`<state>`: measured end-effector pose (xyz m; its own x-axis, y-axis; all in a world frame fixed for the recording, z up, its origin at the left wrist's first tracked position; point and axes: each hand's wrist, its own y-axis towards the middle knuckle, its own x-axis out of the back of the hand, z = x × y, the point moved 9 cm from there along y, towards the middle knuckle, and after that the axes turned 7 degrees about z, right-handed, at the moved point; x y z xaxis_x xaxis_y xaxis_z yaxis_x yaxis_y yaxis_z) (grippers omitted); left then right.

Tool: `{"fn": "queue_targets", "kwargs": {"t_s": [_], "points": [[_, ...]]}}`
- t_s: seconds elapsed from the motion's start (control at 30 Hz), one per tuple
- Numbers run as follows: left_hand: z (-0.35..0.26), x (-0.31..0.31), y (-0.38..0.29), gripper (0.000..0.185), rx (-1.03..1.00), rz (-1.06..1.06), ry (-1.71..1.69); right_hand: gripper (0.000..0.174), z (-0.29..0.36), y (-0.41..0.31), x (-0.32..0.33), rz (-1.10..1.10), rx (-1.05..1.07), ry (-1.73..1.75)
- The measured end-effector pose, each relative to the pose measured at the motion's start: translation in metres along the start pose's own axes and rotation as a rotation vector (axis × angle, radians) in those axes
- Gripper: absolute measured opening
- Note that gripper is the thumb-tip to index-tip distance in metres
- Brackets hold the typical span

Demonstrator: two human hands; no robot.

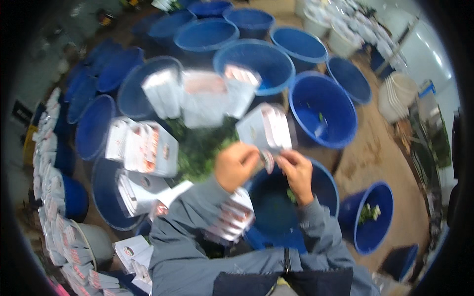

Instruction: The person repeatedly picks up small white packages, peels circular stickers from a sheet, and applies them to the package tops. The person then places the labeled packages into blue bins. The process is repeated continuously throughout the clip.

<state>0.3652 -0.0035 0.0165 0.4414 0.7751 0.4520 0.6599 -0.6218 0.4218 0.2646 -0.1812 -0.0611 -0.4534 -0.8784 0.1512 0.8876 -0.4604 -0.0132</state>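
My left hand (236, 164) and my right hand (297, 174) are raised in front of me with their fingertips pinched on opposite sides of a small shiny label or strip (267, 161), which is blurred. Behind it stands a white sleeve pack (257, 124). More white sleeved packs with red print ring a mass of green leaves: one at the left (152, 148), others at the back (203, 98). Another group of sleeved packs (235, 214) lies under my left forearm. Beneath my right hand is a large blue tub (336, 192) with dark contents.
Several blue tubs, such as one with leaf scraps (350, 122), stand behind and right. A tipped blue bucket (389, 222) holds white flowers. Stacked white buckets (398, 96) are at the right; rows of white-wrapped bunches (52, 177) line the left. Brown floor (370, 155) shows at right.
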Motion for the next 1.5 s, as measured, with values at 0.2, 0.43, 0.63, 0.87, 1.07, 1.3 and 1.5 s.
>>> {"fn": "queue_targets", "kwargs": {"t_s": [0.2,0.43,0.63,0.87,1.07,1.3,1.5], "points": [[0.068,0.006,0.014,0.009,0.224,0.099,-0.197,0.025,-0.001,0.003,-0.017,0.040,-0.055,0.010],[0.095,-0.005,0.020,0.010,0.264,0.165,-0.187,0.024,0.001,0.015,-0.050,0.004,0.011,-0.194],[0.139,-0.019,0.018,0.012,0.325,0.229,-0.266,0.012,-0.029,0.030,-0.068,-0.075,0.000,-0.168],[0.247,-0.063,0.026,0.012,0.411,0.449,-0.332,0.017,-0.106,0.060,-0.094,-0.129,-0.129,-0.257],[0.325,-0.114,0.059,0.017,0.370,0.627,-0.304,0.026,-0.166,0.100,-0.098,-0.241,-0.311,-0.302],[0.356,-0.135,0.080,0.022,0.299,0.619,-0.193,0.027,-0.197,0.126,-0.098,-0.337,-0.398,-0.265],[0.370,-0.152,0.079,0.023,0.326,0.602,-0.268,0.027,-0.203,0.131,-0.095,-0.370,-0.397,-0.300]]}}
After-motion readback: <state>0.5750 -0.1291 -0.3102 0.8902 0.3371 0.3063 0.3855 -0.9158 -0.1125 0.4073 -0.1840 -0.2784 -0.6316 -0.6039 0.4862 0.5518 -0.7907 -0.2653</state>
